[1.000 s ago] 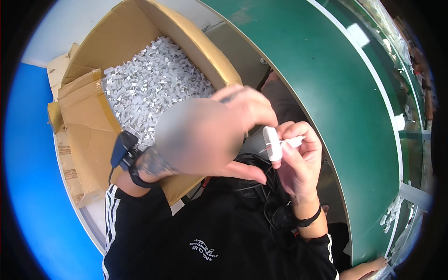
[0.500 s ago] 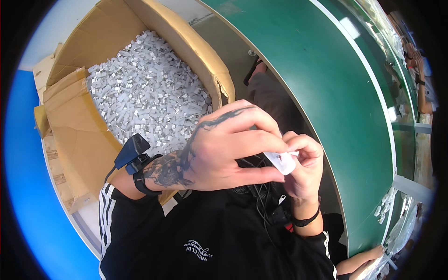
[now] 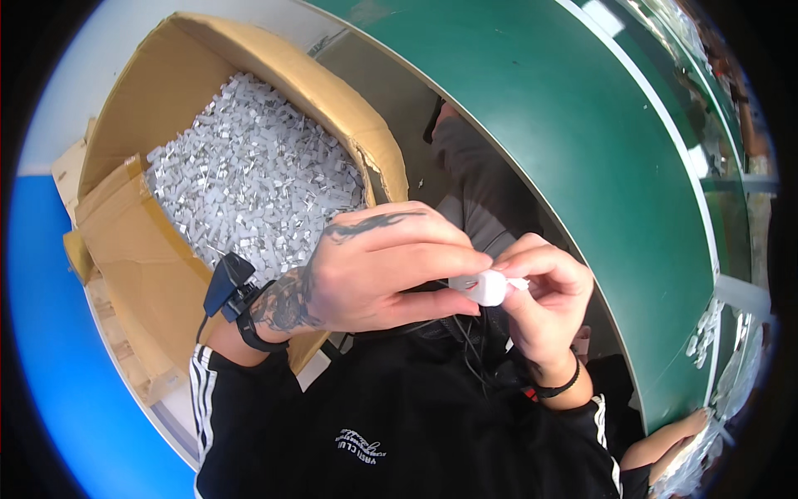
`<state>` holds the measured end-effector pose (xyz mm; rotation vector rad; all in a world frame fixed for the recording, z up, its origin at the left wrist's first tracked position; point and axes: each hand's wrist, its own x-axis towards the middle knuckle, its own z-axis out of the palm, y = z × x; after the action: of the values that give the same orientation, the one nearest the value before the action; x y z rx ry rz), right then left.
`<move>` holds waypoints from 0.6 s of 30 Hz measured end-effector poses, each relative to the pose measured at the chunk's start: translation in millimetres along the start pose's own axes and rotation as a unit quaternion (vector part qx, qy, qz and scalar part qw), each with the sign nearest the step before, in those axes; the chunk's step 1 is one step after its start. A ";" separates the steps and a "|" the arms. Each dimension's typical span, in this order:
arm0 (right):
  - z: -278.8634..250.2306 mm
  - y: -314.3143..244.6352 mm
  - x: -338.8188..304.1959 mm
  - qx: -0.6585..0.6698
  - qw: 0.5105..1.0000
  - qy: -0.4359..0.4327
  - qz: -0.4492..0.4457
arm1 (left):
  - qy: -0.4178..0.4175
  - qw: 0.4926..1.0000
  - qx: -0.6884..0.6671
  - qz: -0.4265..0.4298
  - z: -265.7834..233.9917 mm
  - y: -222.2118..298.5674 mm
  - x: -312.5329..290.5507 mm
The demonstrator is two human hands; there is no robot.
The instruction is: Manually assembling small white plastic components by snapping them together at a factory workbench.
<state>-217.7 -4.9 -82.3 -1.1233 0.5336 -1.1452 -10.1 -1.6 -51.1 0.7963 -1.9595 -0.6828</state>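
My left hand [image 3: 374, 270] comes in from the left and grips a small white plastic piece [image 3: 492, 289] between thumb and fingers. The piece has a rounded body, and a small reddish mark shows on its side. My right hand [image 3: 550, 301] is closed at its other end, pinching a tiny white part [image 3: 518, 284] that sticks out there. Fingertips cover some of both, so I cannot tell whether they are joined. Both hands meet in front of my chest, above my lap.
At the left stands an open cardboard box [image 3: 137, 224] full of small whitish and shiny pieces [image 3: 258, 170]. A green-topped table [image 3: 582, 166] curves along the right, with several white parts [image 3: 705, 337] at its far side. Another person's hand [image 3: 665, 449] rests at lower right.
The white piece has turned, so its rounded end now shows instead of its flat face. My left hand has shifted slightly left and down; my right hand has moved a little right.
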 end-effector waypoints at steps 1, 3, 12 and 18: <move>2.7 -5.2 -1.5 -0.058 0.998 0.009 -0.015 | -0.012 1.000 -0.002 0.000 -1.1 -0.1 1.0; 5.2 -18.5 2.4 -0.254 0.964 0.010 -0.080 | -0.010 0.998 -0.049 -0.046 -3.2 -0.3 3.2; 7.7 -25.4 1.2 -0.402 0.880 0.013 -0.252 | -0.012 0.982 -0.158 -0.101 3.7 -5.2 1.5; 5.4 -31.8 1.0 -0.419 0.875 -0.036 -0.241 | -0.045 0.980 -0.180 -0.077 2.8 -6.2 7.6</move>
<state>-226.9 -3.3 -51.4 -2.1357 0.7453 -1.3177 -14.0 -10.9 -52.9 0.7060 -1.7917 -1.1464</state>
